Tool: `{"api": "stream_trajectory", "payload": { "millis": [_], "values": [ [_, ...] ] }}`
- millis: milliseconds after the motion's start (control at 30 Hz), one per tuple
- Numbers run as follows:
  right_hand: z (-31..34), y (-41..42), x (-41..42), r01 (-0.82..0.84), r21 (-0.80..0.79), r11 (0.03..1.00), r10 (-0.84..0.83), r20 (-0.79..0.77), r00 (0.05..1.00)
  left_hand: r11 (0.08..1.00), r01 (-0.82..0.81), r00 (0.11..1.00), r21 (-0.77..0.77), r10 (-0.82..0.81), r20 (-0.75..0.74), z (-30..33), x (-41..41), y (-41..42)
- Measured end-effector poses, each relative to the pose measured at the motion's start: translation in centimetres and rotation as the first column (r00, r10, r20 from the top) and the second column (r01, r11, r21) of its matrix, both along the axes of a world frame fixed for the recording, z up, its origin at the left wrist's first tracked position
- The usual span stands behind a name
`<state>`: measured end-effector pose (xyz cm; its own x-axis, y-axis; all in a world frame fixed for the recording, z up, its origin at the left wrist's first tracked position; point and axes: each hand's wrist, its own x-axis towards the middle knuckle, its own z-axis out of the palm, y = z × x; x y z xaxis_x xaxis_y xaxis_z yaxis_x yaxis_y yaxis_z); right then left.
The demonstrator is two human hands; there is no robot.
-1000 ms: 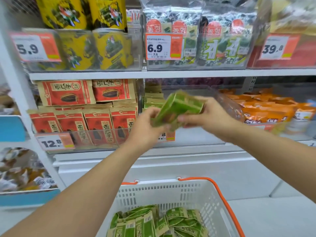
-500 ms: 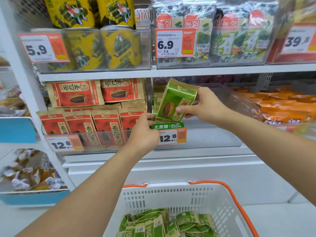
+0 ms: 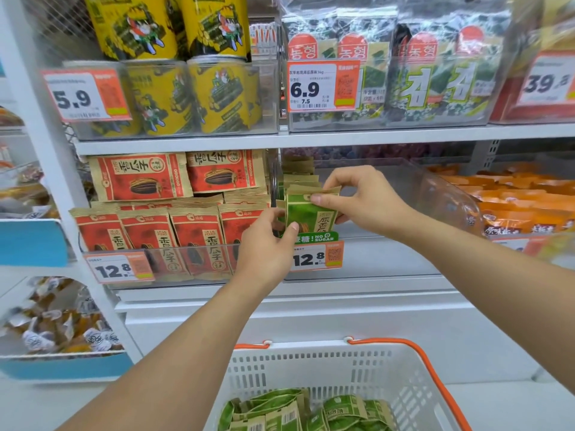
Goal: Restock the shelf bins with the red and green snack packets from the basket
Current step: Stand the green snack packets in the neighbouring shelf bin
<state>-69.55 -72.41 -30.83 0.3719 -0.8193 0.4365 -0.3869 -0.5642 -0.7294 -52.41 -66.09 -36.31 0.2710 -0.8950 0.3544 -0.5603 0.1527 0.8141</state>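
Green packet (image 3: 311,213) upright, long axis vertical, face toward the camera, held at the near left end of the clear bin (image 3: 389,259) on the middle shelf, just in front of a short row of like packets standing behind it. Right hand (image 3: 367,200) is on the top edge, thumb and fingers closed on the tan header strip from the right; left hand (image 3: 267,244) is at the lower left corner, thumb pressed on the face, other fingers hidden behind, so a pinch seems likely but the far side cannot be seen. Packet lies between the two hands, right hand higher and farther in, left hand nearer and lower. Judgement: the seating move turns on dropping it straight down behind the bin's front lip, in line with the row; the right side of the bin looks unfilled. Packet is a flat glossy film pouch, crinkly, green panel with kraft-coloured borders. Red packets (image 3: 174,234) of the same shape fill the bin to the left. Below, near, a white perforated plastic basket (image 3: 389,384) with orange handle holds more green packets (image 3: 280,412) lying flat and jumbled
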Motion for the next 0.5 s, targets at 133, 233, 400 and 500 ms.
{"api": "stream_trajectory", "payload": {
  "millis": [133,233,400,500],
  "values": [
    [-1.3,-0.8,0.8,0.057,0.049,0.997,-0.054,-0.062,0.997,0.998,-0.048,0.999,-0.038,0.048,-0.002,0.0,-0.2,0.3],
    [-2.0,-1.3,1.6,0.1,0.028,0.995,-0.096,-0.133,0.987,0.973,-0.149,0.983,-0.176,0.165,0.081,0.4,-0.6,0.5],
    [-1.5,-1.6,2.2,0.099,0.058,0.993,-0.078,-0.291,0.954,0.963,-0.029,0.893,-0.269,0.146,0.426,0.5,-1.3,0.1],
    [0.4,-2.8,-0.5,-0.051,0.494,0.868,0.094,-0.064,0.993,0.977,-0.018,0.821,-0.215,0.137,0.554,-0.2,-1.1,0.0]
  ]
}}
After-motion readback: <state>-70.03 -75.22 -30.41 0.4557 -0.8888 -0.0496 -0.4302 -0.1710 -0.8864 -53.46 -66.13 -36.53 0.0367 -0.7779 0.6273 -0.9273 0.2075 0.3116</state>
